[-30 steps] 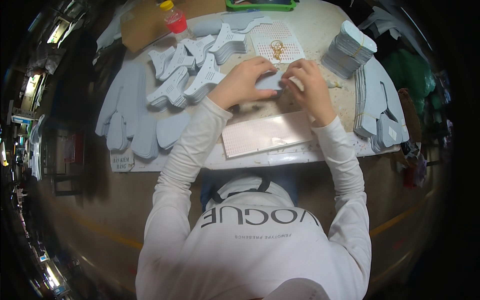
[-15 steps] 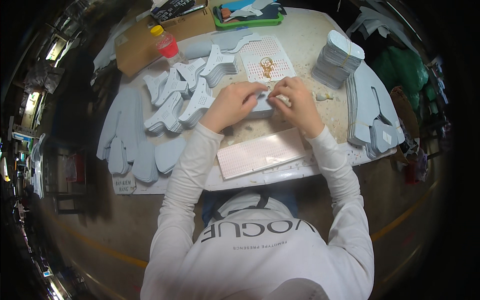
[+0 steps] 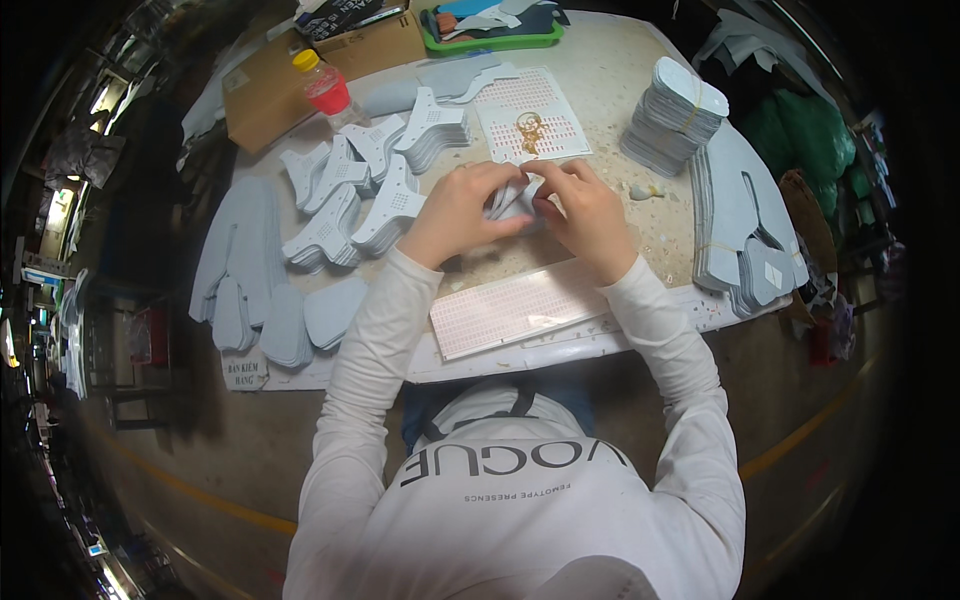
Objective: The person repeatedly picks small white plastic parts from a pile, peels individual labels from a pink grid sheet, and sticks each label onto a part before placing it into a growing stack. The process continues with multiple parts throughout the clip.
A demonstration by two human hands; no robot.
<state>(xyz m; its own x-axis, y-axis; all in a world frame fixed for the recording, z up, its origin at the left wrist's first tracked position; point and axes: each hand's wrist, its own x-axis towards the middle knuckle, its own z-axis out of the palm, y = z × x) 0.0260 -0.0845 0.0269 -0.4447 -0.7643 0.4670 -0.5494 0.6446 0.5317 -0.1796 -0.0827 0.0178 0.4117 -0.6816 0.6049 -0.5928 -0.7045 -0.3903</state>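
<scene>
Both hands meet mid-bench over a small bundle of grey pieces (image 3: 512, 200); bundle sits between them, just near of the far sheet. Left hand (image 3: 462, 212): fingers over the top, thumb below, pinching the left end, edges slightly fanned. Right hand (image 3: 590, 215): thumb and fingertips curled in at the right end; can't tell if they're gripping or only touching. Neither hand is spread.

Far sheet (image 3: 555, 138): white, rows of reddish print, tan rubber bands (image 3: 530, 132) lying on it. Near sheet (image 3: 515, 312): long, pale pink, between the forearms by the near edge of the bench (image 3: 610, 60); right cuff is by its right end.

Left of the left hand: cluster of three-armed stacks (image 3: 395, 205), grey, dotted with small holes. Further left: long stacks (image 3: 255, 240) of grey cutouts. Bottle (image 3: 328, 92) behind the cluster: yellow cap, red label. Carton (image 3: 265, 100) behind that; green tray (image 3: 495, 43) with mixed scraps at the far edge.

Right side: tall stack (image 3: 672, 120), rounded ends, banded. Slotted stack (image 3: 722, 215) nearer, at the bench's right edge. Small pale item just right of the right hand, too small to identify.
</scene>
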